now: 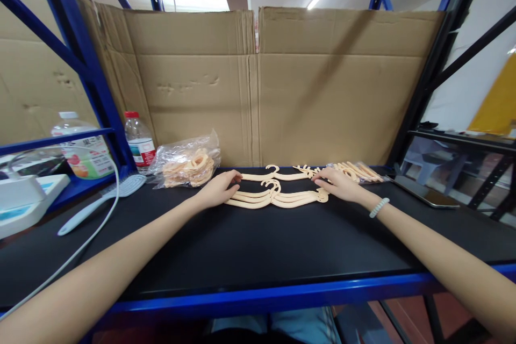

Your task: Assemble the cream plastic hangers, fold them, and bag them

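The left hand (220,189) rests on the left end of the hangers (278,197), fingers bent loosely, not gripping. The right hand (337,184) lays flat, open fingers on the right end. Pushing both ends in evenly should keep the pile tidy. The hangers are small, thin and cream, stacked mid-way along the black table (258,247).
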Demonstrator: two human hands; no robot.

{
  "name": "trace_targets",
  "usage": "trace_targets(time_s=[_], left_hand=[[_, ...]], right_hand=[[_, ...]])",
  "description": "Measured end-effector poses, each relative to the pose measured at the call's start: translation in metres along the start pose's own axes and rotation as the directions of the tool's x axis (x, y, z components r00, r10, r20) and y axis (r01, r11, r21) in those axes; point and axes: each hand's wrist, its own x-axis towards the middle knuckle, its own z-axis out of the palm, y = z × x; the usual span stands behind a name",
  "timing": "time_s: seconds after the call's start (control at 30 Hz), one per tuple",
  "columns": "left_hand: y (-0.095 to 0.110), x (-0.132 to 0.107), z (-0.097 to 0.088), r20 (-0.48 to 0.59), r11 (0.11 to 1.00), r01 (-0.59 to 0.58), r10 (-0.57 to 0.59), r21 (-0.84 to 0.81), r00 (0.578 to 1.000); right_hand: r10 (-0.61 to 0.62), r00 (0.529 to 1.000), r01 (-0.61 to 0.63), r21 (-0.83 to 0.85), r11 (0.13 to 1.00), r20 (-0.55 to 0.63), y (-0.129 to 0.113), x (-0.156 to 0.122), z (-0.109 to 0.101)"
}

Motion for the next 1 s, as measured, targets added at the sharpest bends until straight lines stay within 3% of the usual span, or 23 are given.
trace_targets(time_s=[0.2, 0.37, 0.83, 1.0], left_hand=[[-0.025, 0.009, 0.014, -0.039, 0.978, 0.145, -0.152, -0.147, 0.988], [-0.045, 0.019, 0.026, -0.038, 0.958, 0.182, -0.195, -0.224, 0.980], [-0.049, 0.026, 0.038, -0.137, 0.954, 0.051, -0.095, -0.296, 0.986], [-0.053, 0.026, 0.037, -0.181, 0.962, 0.017, -0.069, -0.274, 0.981]], right_hand=[[0.016, 1.000, -0.016, 0.007, 1.000, 0.004, 0.004, 0.005, 0.008], [0.029, 0.999, -0.028, -0.036, 0.999, 0.034, 0.010, 0.011, 0.014], [0.074, 0.988, -0.072, -0.015, 0.997, 0.137, 0.012, 0.018, 0.021], [0.102, 0.993, -0.102, 0.007, 0.995, 0.058, 0.023, 0.019, 0.006]])
